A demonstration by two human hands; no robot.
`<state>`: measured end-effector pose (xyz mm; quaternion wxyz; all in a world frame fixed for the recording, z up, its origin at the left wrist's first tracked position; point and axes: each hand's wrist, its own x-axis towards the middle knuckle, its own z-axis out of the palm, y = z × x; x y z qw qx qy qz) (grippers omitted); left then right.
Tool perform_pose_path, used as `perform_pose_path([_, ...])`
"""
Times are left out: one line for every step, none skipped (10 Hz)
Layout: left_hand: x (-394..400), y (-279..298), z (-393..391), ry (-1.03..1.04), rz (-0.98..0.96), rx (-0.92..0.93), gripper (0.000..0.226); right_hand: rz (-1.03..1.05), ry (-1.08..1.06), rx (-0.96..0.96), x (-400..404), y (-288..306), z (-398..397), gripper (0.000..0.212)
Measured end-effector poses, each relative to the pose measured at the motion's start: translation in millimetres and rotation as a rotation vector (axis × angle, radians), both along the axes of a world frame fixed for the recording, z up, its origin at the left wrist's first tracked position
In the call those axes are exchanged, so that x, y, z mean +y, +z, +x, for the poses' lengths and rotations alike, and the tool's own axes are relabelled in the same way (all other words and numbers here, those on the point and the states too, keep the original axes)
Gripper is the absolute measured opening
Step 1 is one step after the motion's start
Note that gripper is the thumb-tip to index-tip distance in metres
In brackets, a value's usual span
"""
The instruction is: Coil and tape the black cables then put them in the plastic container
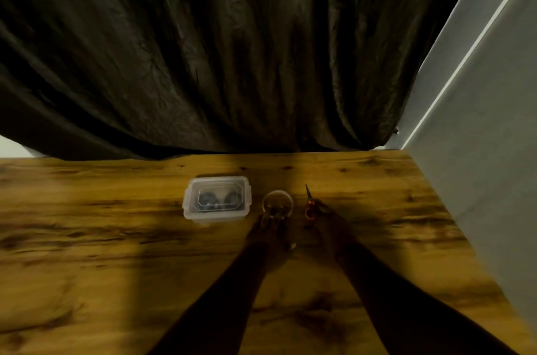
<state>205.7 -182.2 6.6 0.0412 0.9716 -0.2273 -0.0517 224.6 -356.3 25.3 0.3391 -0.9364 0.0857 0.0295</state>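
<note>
Hands dim: left hand fingers on clear tape ring, right hand at scissors; grips unclear.

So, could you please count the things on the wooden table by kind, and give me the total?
Plastic container, lid on, dark coils inside: 1
Tape roll, at the left hand: 1
Scissors with orange handles, at the right hand: 1
Total: 3
The dark coils number at least two, but the blur prevents an exact count.
</note>
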Motion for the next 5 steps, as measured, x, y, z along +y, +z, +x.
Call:
perform_pose_path([-0.3, 3.9, 1.0, 0.002, 0.003, 0.028, 0.069, -0.144, 0.06, -0.03, -1.3, 1.4, 1.6, 0.037])
perform_pose_path([1.8, 9.1, 4.6, -0.02, 0.011, 0.015, 0.064, -0.331, 0.262, 0.037, -5.7, 3.9, -5.4, 0.052])
perform_pose_path([4.5, 19.9, 6.3, -0.063, 0.05, 0.05, 0.059, -0.369, 0.253, -0.01, -4.0, 11.2, -14.7, 0.061])
perform_pose_path([7.9, 36.6, 0.2, -0.043, 0.038, 0.09, 0.063, -0.32, 0.23, 0.042, 11.6, 27.0, -29.0, 0.063])
perform_pose_path([18.1, 45.4, -7.7, -0.043, 0.026, 0.058, 0.068, -0.333, 0.332, 0.053, 23.5, 33.8, -36.5, 0.067])
